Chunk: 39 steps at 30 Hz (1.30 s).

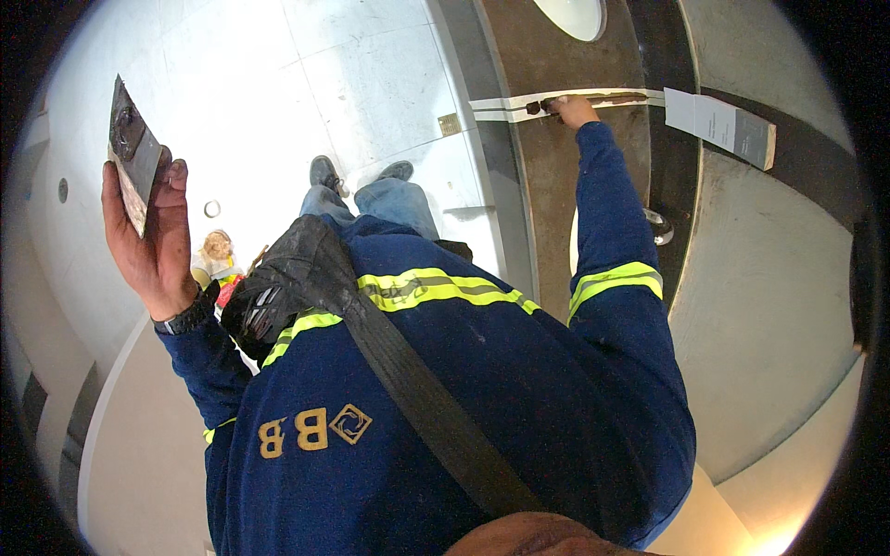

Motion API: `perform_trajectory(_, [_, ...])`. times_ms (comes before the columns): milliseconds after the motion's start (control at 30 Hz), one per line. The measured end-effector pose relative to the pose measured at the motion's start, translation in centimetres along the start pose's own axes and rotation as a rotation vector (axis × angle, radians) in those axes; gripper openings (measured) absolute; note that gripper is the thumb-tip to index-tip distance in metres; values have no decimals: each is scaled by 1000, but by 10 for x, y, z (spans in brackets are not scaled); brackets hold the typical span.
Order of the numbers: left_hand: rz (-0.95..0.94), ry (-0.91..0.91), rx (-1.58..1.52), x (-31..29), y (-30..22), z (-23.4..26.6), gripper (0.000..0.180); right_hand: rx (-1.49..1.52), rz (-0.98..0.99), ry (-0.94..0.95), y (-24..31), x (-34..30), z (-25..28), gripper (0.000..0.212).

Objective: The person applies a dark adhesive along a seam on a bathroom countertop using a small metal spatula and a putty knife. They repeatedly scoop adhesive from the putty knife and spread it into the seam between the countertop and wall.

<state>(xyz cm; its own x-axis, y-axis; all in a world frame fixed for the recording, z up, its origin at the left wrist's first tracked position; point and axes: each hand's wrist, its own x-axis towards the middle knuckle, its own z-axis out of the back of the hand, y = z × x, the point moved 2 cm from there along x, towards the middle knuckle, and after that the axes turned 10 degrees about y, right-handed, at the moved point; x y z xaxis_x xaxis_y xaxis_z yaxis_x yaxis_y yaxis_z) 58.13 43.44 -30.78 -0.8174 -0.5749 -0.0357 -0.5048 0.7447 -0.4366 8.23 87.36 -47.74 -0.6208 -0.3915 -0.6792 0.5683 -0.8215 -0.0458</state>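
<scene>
The left hand (153, 236) holds a flat plate (141, 162) between thumb and fingers, its dark paste (123, 116) lying beyond the fingertips, so a tilt or loosened hold could let the paste slide off toward the floor (362, 102). Far to the right, the right hand (577, 111) meets a small dark piece (547, 106), though I cannot tell how tightly its fingers close; a slip there could smear the brown surface (575, 65) outside the white strips (501, 116) under them. Right of those fingers, a sleeve brush might shift the white-and-grey board (714, 122).
</scene>
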Motion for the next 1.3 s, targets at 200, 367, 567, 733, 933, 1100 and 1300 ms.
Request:
perform_trajectory(200, [8, 97, -4, 4, -4, 11, 33, 40, -58, -48, 20, -13, 0, 46])
perform_trajectory(367, [1, 115, 9, 6, -3, 15, 33, 75, -58, -41, 20, -7, -11, 43])
perform_trajectory(567, [-51, -40, 16, 8, -1, 17, 33, 171, -81, -6, 23, -3, -26, 47])
perform_trajectory(733, [-28, 25, -24, 11, -2, 21, 33, 94, -73, -80, 36, -19, -20, 45])
perform_trajectory(933, [-22, 34, 4, 9, -3, 18, 33, 371, -28, -358, 12, -64, -28, 37])
perform_trajectory(1100, [-24, 91, 2, -2, 3, 8, 33, 1044, -64, -316, -8, -94, -72, 27])
perform_trajectory(1300, [-35, 165, -4, -12, 14, -15, 34, 1736, 16, -226, 0, -105, -104, 23])
